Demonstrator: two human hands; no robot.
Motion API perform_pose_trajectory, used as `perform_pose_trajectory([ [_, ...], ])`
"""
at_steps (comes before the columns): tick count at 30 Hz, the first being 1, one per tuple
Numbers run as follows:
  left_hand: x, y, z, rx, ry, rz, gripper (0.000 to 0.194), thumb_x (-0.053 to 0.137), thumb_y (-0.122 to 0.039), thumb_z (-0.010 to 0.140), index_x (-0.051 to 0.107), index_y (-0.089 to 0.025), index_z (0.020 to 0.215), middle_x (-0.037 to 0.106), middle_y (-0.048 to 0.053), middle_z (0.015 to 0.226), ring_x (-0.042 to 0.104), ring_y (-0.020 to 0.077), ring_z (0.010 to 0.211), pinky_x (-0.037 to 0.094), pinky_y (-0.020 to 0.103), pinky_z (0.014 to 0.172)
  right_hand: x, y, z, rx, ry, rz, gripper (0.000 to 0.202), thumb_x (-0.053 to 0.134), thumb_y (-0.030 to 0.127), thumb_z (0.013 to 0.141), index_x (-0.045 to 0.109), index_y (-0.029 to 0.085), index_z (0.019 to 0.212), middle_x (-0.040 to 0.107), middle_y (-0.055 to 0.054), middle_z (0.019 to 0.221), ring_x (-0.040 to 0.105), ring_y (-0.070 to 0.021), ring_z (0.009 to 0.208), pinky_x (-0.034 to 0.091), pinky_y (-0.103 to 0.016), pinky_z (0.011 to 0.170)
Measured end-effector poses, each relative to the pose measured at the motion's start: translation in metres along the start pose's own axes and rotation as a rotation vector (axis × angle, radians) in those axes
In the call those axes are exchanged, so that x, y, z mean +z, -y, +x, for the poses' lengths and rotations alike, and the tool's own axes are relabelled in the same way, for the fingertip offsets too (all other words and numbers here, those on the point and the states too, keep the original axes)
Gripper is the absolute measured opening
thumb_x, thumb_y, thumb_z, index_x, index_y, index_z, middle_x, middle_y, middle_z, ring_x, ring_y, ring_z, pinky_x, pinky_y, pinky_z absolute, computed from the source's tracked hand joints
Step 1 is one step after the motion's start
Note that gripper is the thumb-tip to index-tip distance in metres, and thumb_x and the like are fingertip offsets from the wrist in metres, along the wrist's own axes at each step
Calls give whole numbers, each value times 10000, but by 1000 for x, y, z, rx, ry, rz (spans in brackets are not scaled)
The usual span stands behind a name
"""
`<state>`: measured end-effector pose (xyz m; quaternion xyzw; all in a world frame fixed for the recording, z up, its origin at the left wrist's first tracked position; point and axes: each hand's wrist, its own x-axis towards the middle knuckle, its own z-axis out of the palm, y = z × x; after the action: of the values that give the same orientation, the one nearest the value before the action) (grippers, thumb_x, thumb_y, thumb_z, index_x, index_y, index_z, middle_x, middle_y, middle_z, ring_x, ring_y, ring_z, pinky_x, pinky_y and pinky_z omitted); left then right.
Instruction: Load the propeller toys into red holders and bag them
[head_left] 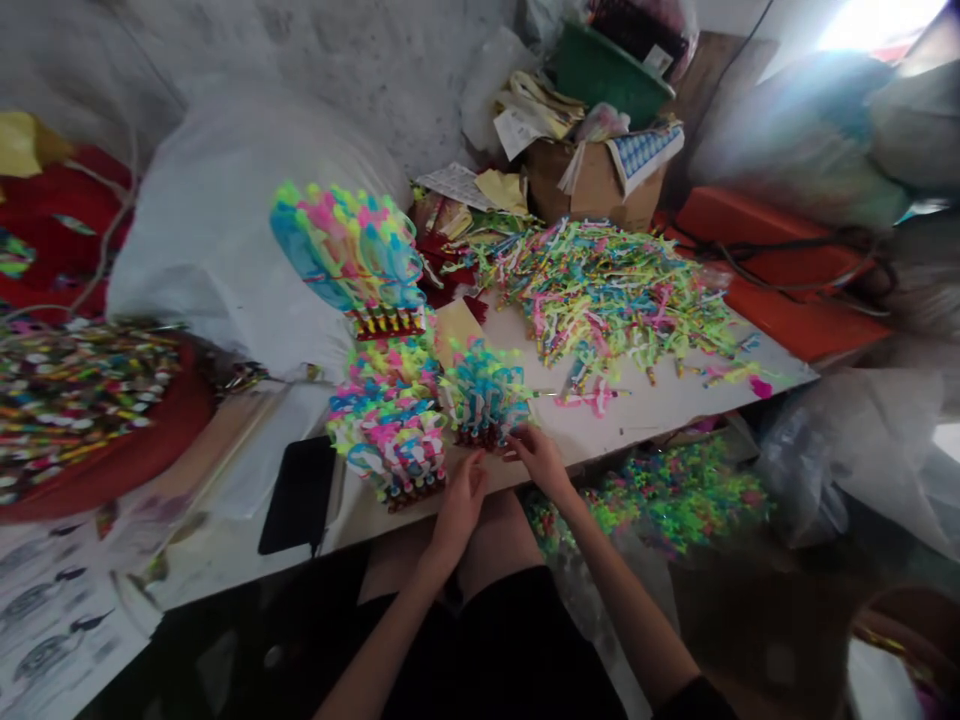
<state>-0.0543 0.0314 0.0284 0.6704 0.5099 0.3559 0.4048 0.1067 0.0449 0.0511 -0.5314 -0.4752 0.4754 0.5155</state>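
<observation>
In front of me on the table stands a small red-brown rack (480,437), with a cluster of blue, white, yellow-green and pink plastic pieces (486,385) rising from it. My right hand (536,458) is at the rack's right front corner, its fingers bent and the fingertips drawn close to the thumb. My left hand (463,492) is just below the rack's left front, its fingers curled together. Anything small within either hand is too blurred to tell. To the left, a filled rack (416,498) holds pink, white, blue and yellow pieces upright. Behind it another filled rack (386,324) stands higher.
A pile of loose colourful pieces (615,290) covers the table's back right. A black phone (298,495) lies at left, beside a red basin (161,440) full of small parts. Behind are a white sack (217,220) and a cardboard box (577,180). More pieces (667,500) lie below the table edge.
</observation>
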Motion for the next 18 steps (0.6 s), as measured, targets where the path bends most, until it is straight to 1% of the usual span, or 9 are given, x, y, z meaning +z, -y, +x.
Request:
perform_pose_trajectory([
  [4,2,8,-4,-60,30,-2,288,450,-143,835,516,-183,1112,598,91,1158,621,167,968,483,369,898,7,-9,5,4,2,-15,309,541,518,784,532,212,831,675,-29,783,692,-191,733,581,-355,715],
  [7,3,9,-4,-49,52,-4,287,454,-152,837,520,-185,1115,612,87,1144,620,170,980,476,376,910,11,-15,5,5,2,-50,310,508,515,807,540,209,840,679,-40,787,693,-202,765,570,-359,733],
  [10,1,8,-3,-44,59,8,284,451,-162,845,523,-186,1118,620,87,1139,609,173,1020,472,369,917,12,-18,3,3,2,-128,281,492,477,826,552,202,839,685,-48,790,689,-205,774,552,-352,731],
  [14,0,4,-2,-13,72,4,290,429,-152,859,512,-186,1135,609,87,1163,593,161,1051,456,356,945,11,-14,2,2,12,-245,214,494,408,839,570,208,831,694,-37,768,680,-199,765,520,-329,719],
  [18,-3,-5,-2,-19,69,131,351,435,-178,872,449,-190,1222,613,95,1158,616,180,1008,468,382,925,13,-3,3,-41,-10,-415,189,443,346,873,572,210,855,692,-31,767,665,-178,733,490,-280,664],
])
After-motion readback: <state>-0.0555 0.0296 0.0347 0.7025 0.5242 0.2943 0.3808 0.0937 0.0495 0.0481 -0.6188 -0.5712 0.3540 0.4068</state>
